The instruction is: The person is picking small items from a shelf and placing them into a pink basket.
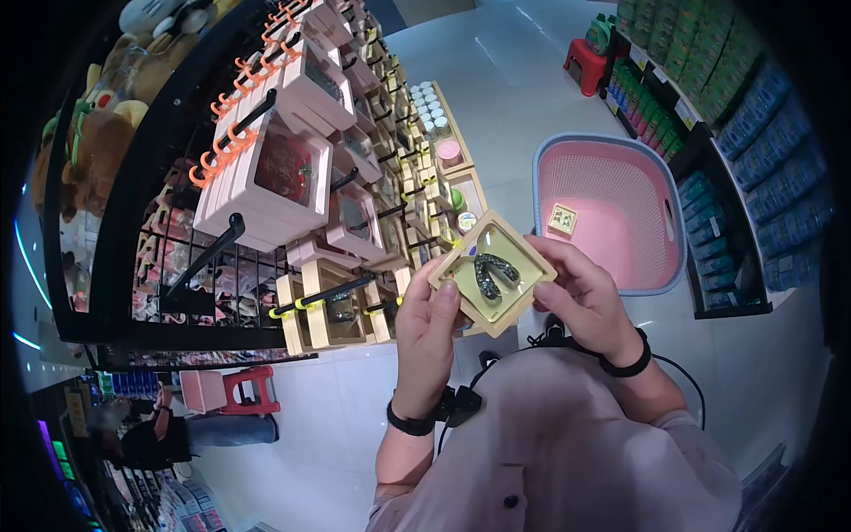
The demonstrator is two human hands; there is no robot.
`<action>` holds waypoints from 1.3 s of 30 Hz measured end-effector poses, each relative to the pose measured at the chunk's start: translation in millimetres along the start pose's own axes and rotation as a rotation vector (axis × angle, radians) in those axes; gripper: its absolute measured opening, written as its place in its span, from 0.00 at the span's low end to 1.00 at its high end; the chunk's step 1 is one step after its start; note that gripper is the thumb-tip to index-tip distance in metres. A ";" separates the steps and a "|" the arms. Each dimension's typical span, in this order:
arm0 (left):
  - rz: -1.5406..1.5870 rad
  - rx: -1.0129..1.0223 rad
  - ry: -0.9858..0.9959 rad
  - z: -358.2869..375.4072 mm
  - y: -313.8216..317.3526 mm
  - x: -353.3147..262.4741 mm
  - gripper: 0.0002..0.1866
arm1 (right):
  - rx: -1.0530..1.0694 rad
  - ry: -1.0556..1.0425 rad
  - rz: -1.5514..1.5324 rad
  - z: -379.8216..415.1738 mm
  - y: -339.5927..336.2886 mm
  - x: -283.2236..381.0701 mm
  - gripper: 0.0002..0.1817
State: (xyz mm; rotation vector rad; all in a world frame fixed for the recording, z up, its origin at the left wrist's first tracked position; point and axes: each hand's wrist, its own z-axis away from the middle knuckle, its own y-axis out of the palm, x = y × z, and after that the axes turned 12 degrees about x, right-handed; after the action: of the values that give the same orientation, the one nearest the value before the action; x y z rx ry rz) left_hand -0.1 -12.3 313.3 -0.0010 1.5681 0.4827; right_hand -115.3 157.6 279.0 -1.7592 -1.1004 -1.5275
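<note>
A square, light wooden-framed box (490, 325) with a clear window is held between my two hands, turned cornerwise. Behind the window lies a dark, speckled, V-shaped item (489, 275) on a yellow-green backing; its exact kind I cannot make out. My left hand (427, 321) grips the left corner, thumb on the front. On the right corner, my right hand (585, 297) has its thumb on the front and its fingers at the edge and behind. Beyond my right hand stands a pink basket (610, 168) with a blue rim, and a small square box (562, 219) lies inside it.
To the left, a black rack carries pink boxes (266, 195) and wooden boxes (332, 306) on protruding hooks. Shelves of bottles (714, 222) line the right side. A red stool (586, 66) stands farther back. Another person (191, 439) is at lower left, near a red stool (251, 390).
</note>
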 end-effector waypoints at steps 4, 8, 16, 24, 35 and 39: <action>0.014 0.129 -0.096 -19.0 0.1 24.4 0.23 | -0.017 0.150 -0.197 14.0 -30.2 0.1 0.22; 0.008 0.158 -0.130 -37.3 18.8 33.0 0.22 | -0.058 0.266 -0.259 23.7 -50.5 -0.5 0.20; -0.049 0.169 -0.164 -67.3 33.2 60.6 0.22 | -0.128 0.361 -0.364 25.0 -84.6 -16.6 0.19; -0.198 0.045 -0.306 -50.9 3.4 112.7 0.22 | -0.432 0.401 -0.253 -1.7 -210.0 -117.9 0.14; -0.244 -0.365 -0.617 21.4 -17.1 158.3 0.18 | -0.681 0.949 0.045 15.8 -360.9 -396.6 0.09; -0.277 -0.443 -0.704 26.1 -4.4 156.6 0.19 | -0.892 0.864 -0.223 24.9 -334.4 -447.3 0.08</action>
State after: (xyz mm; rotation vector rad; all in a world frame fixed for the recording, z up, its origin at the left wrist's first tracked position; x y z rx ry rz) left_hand 15.1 37.4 163.2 -0.3475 0.7367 0.5279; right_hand -395.3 249.6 -196.0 -1.1309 -0.1504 -2.8026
